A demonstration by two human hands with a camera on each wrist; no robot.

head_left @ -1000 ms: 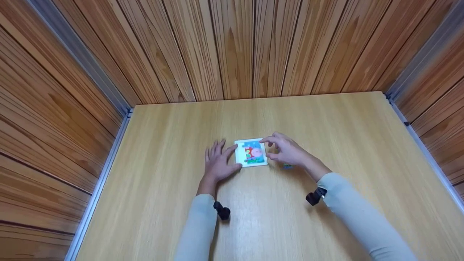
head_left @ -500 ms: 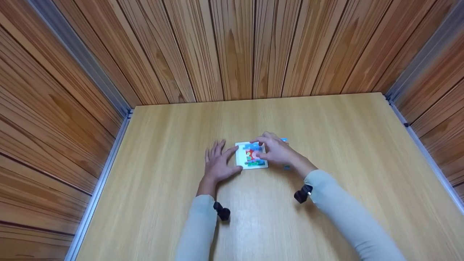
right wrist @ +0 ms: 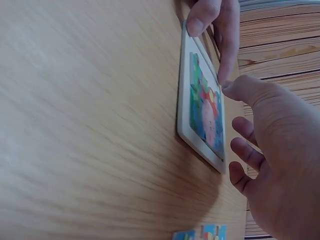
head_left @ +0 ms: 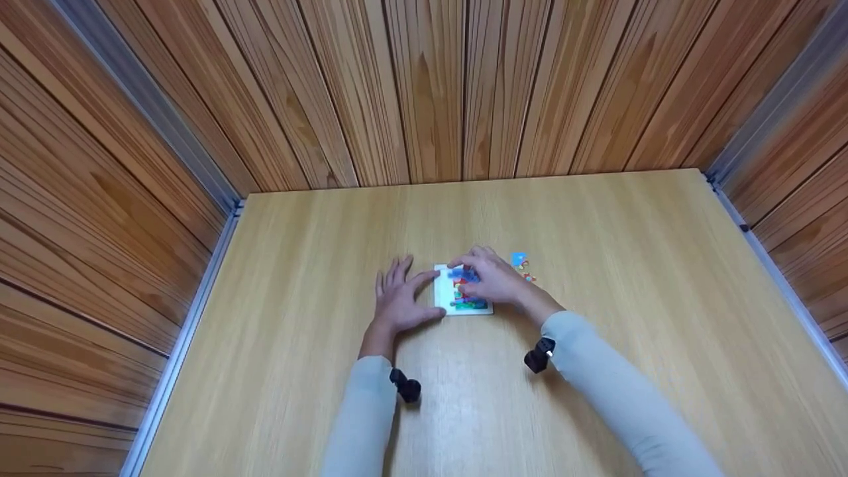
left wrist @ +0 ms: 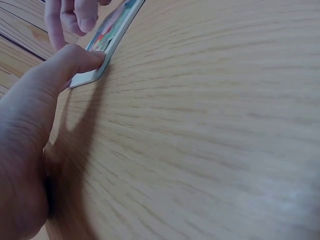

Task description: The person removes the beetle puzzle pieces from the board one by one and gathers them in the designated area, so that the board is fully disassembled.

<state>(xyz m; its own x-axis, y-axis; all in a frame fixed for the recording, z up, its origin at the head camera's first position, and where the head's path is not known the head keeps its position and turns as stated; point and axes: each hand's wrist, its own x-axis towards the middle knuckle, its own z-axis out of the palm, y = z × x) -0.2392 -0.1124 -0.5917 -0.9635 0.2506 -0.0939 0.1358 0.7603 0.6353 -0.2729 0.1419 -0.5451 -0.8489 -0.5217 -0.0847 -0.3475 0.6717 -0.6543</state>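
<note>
A white puzzle tray (head_left: 442, 295) lies flat on the table, its jigsaw picture (right wrist: 207, 117) of a pink pig in red against blue and green. Blank white shows along the picture's left side. My left hand (head_left: 401, 301) rests beside the tray, thumb and index finger spread and touching its left edge. Over the right part of the picture is my right hand (head_left: 497, 278), with thumb and index finger apart above the pieces. No piece shows between them, and whether the fingertips touch the picture is hard to tell. That hand hides the tray's upper right part in the head view.
Several loose jigsaw pieces (head_left: 520, 260) lie on the table (head_left: 596, 225) just right of the tray. Wood-panelled walls (head_left: 437, 93) stand behind and at both sides. A small black camera sits on each wrist.
My right hand has moved left from the tray's right edge to over the picture, uncovering loose pieces at right. The tray has slid slightly nearer and to the right. My left hand has hardly moved.
</note>
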